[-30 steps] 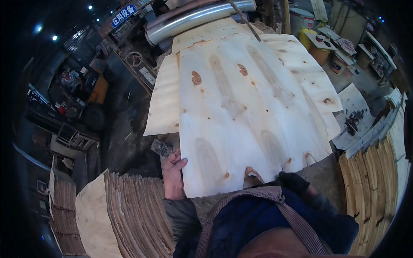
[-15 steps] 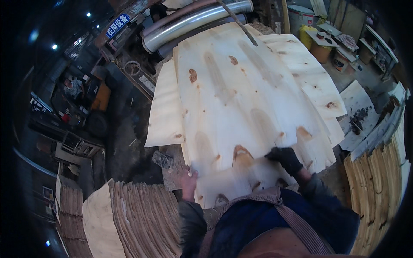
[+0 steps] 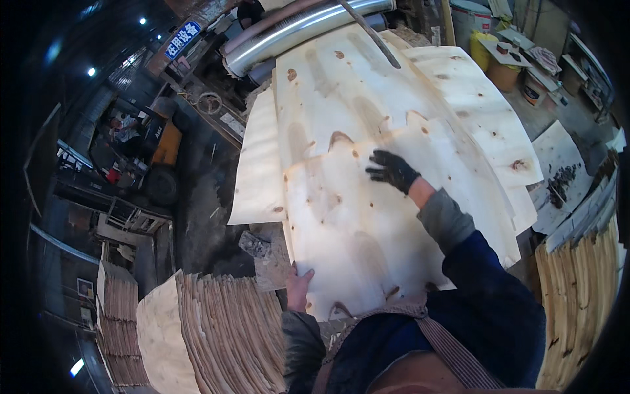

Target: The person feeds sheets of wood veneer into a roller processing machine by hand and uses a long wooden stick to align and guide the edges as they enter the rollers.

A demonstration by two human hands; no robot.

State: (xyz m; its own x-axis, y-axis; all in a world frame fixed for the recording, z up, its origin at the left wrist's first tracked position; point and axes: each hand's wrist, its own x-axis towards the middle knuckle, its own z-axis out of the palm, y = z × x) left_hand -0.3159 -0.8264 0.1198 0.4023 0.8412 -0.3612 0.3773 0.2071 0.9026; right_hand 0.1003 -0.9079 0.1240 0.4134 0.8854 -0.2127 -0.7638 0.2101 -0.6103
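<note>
A pale wood veneer sheet point(image 3: 341, 230) with brown knots lies in front of me. My bare left hand point(image 3: 299, 287) is closed on its left edge near the front corner, thumb on top; the fingers' undersides are hidden. My right hand point(image 3: 395, 172), in a black glove, is over the middle of this sheet with its fingers spread. Beyond it, another veneer sheet point(image 3: 367, 85) reaches up to a shiny metal roller point(image 3: 308, 36). The edge between the two sheets runs just ahead of my right hand.
More veneer sheets point(image 3: 479, 98) stick out at the right and left. A dark bar point(image 3: 371, 33) slants over the far sheet. Stacked veneer stands at left point(image 3: 230, 322) and right point(image 3: 577, 295). A person sits on a forklift point(image 3: 164, 141) at left; another person point(image 3: 249, 12) is behind the roller.
The far sheet has slid away toward the roller, uncovering more of the near sheet. My right hand has moved forward from its near edge and spread. My left hand stays at the left edge.
</note>
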